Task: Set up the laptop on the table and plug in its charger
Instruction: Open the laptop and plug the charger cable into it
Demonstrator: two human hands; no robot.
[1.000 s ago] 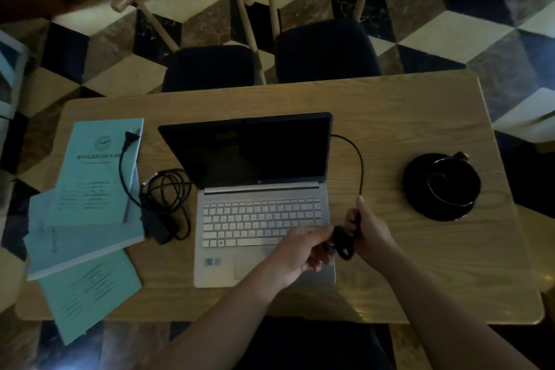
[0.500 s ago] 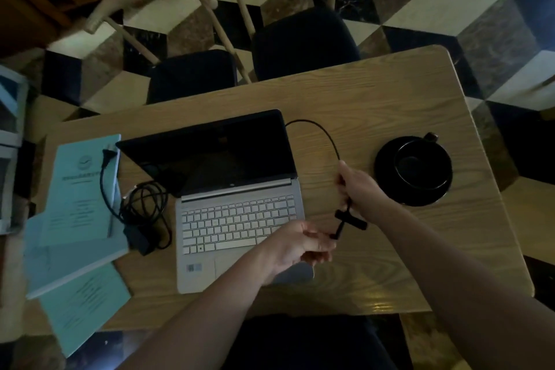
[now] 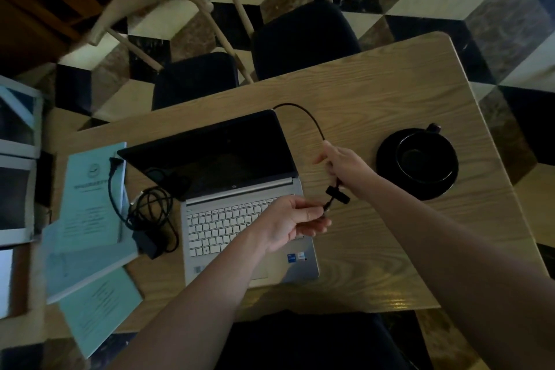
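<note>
A silver laptop (image 3: 240,219) stands open on the wooden table (image 3: 375,93), its screen dark. The black charger cable (image 3: 303,112) arcs from behind the lid to my right hand (image 3: 345,165), which grips it just above a black strap tie (image 3: 338,194). My left hand (image 3: 291,222) hovers over the keyboard's right side and pinches the cable's plug end (image 3: 327,207). The charger brick (image 3: 147,243) lies left of the laptop with coiled cable (image 3: 153,207); its wall plug (image 3: 115,162) rests on a booklet.
A black cup on a black saucer (image 3: 420,162) stands right of the laptop. Pale blue booklets (image 3: 90,207) are stacked at the table's left end. Two chairs with dark seats (image 3: 303,39) face the far edge. Checkered floor surrounds the table.
My right hand has slid farther up the cable and away from the left hand, stretching the plug end out. The view has tilted to the right.
</note>
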